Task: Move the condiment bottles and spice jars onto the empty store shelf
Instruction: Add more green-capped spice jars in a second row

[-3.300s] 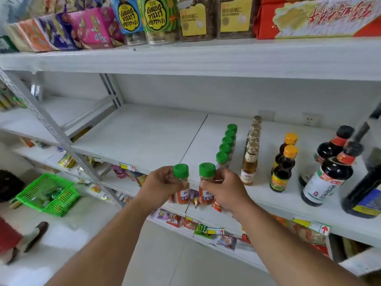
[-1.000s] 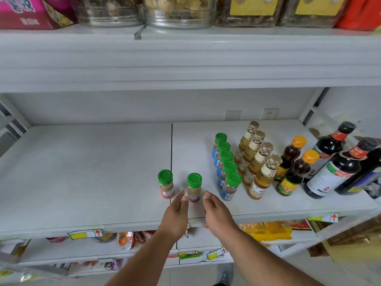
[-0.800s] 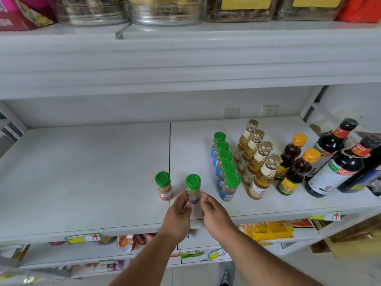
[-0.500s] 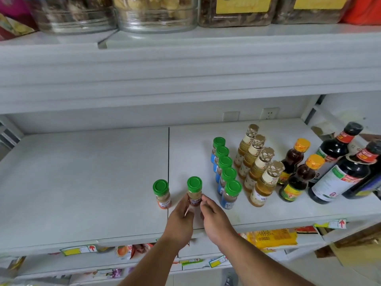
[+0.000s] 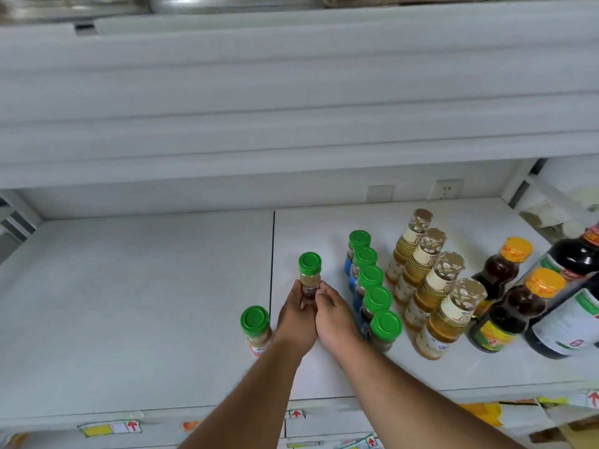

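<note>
Setting a spice jar into line on the shelf.

Nearest me at 6 o'clock, my left hand and right hand both pinch the lower part of one green-capped jar, upright on the shelf just right of the panel seam. A second jar stands loose at 8 o'clock from it, beside my left wrist. At 3 o'clock runs the row of green caps, then oil bottles. I judge this the aligning step; next, let go and bring the loose jar in behind.
</note>
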The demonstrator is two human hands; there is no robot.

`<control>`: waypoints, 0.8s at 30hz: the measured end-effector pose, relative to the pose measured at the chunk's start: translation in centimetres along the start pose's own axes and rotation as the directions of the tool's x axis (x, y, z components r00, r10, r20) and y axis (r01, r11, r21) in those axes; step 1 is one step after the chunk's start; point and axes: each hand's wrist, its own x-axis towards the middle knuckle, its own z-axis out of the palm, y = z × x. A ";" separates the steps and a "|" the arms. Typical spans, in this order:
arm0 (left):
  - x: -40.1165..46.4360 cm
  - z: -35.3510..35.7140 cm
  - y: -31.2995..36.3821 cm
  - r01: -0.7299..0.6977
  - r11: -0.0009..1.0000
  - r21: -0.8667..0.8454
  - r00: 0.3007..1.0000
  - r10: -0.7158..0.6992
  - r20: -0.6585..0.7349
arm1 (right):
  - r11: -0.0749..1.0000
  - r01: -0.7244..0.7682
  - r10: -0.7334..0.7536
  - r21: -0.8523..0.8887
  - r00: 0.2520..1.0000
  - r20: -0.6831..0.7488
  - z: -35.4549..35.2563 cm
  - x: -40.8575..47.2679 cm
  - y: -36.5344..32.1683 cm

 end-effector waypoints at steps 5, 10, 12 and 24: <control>2.4 0.5 -0.3 0.036 0.992 -0.122 0.999 -0.036 0.000 | 1.000 0.011 -0.011 0.016 1.000 -0.015 0.2 1.7 -0.6; 3.9 1.0 -0.6 0.055 0.996 -0.071 0.998 -0.057 -0.028 | 0.998 -0.004 0.005 0.055 1.000 -0.021 0.3 2.6 -1.0; 4.4 1.1 -0.6 0.057 0.996 -0.074 0.997 -0.060 -0.038 | 0.998 -0.008 0.010 0.067 1.000 -0.023 0.4 2.9 -1.1; 4.0 1.0 0.7 0.118 0.981 -0.156 0.991 -0.126 -0.046 | 0.999 -0.016 0.016 0.045 1.000 0.003 0.3 3.5 -1.5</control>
